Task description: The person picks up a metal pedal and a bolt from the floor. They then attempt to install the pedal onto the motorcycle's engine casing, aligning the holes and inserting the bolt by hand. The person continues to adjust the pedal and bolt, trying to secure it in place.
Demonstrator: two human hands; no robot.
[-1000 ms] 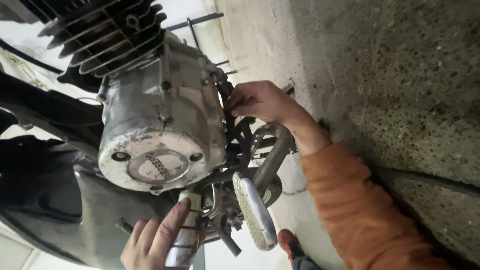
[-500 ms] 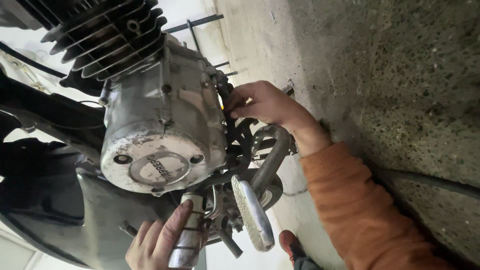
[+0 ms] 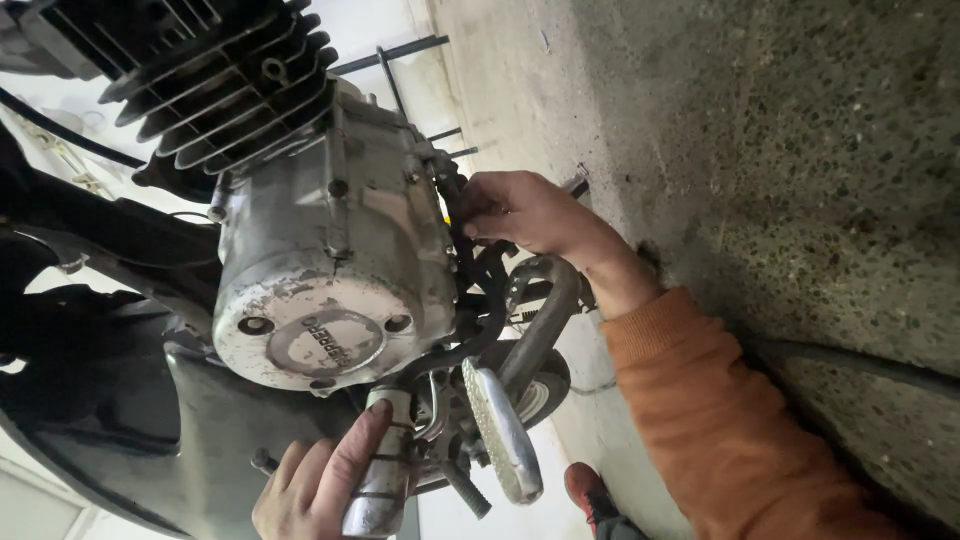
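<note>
Fingers [image 3: 480,215] of the right hand [image 3: 530,215] curled narrowly against the back edge of the silver engine case [image 3: 330,270], beside the black cables [image 3: 480,300]. The left hand [image 3: 310,485] gripped a chrome footpeg [image 3: 385,470] just below that case.

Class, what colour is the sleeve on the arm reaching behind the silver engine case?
Orange; the sleeve shows best in the head view, the only view.
</note>
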